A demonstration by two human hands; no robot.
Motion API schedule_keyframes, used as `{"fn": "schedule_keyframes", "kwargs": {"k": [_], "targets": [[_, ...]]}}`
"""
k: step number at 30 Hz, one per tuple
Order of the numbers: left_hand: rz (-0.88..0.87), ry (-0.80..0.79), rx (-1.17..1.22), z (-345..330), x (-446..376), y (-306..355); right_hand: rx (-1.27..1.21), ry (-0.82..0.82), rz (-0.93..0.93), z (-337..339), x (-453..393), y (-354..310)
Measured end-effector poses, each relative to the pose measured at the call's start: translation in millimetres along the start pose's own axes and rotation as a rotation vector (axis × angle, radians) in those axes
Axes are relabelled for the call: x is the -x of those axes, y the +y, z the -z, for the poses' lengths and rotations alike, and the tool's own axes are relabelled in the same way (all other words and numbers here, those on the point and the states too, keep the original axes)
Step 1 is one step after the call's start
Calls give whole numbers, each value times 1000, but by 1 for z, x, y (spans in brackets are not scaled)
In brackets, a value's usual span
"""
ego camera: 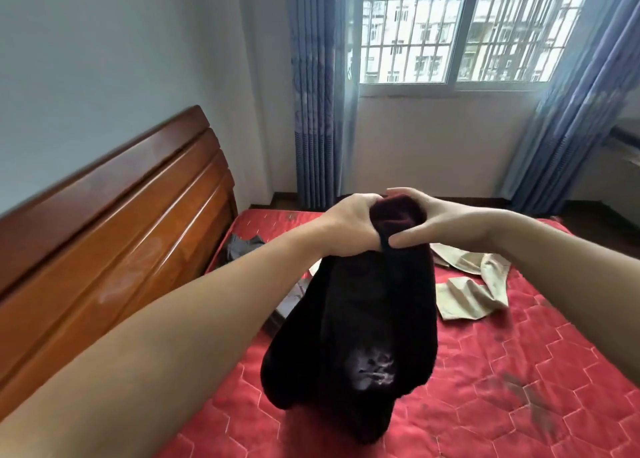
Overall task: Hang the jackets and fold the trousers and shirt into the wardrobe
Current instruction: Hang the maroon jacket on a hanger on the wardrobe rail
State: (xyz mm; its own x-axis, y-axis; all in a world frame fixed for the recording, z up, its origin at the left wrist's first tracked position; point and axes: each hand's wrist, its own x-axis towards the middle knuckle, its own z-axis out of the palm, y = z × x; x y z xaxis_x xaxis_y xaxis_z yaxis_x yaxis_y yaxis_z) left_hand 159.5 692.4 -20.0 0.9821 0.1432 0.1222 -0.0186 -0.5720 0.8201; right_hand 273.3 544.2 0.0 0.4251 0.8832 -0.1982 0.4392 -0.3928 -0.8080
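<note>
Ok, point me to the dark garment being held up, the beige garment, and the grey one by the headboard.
dark garment (pixel 349 319): head view, middle of the hanging cloth.
beige garment (pixel 464 300): head view, crumpled lower part on the bed.
grey garment (pixel 240 245): head view, visible bunched part.

Dark garment (pixel 349 336) dangling above bed

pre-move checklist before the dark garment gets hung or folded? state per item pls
1. Left hand grips the top of the dark garment: ok.
2. Right hand pinches the same top edge: ok.
3. Garment lifted, hanging freely: cannot tell; its lower end looks close to the red bed cover.
4. Garment type, jacket or trousers: cannot tell, too dark and bunched.
5. Hanger and wardrobe in reach: not ok, neither is in view.
6. Other clothes out of the way: ok; the beige garment and grey garment lie apart on the bed.
</note>
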Motion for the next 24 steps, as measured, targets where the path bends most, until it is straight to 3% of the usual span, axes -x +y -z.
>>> {"fn": "schedule_keyframes", "kwargs": {"k": [4,8,11,15,24], "targets": [[8,-69,-149,15,13,-8,470,232,158,-6,-3,-15],[36,-102,6,24,22,-12,703,469,399,-6,2,-30],[47,-118,175,23,24,-20,726,616,541,-3,11,-36],[107,-57,206,6,23,-33,565,814,608,18,26,-38],[-10,276,-413,4,16,-10,696,898,488,60,74,-24]]}}
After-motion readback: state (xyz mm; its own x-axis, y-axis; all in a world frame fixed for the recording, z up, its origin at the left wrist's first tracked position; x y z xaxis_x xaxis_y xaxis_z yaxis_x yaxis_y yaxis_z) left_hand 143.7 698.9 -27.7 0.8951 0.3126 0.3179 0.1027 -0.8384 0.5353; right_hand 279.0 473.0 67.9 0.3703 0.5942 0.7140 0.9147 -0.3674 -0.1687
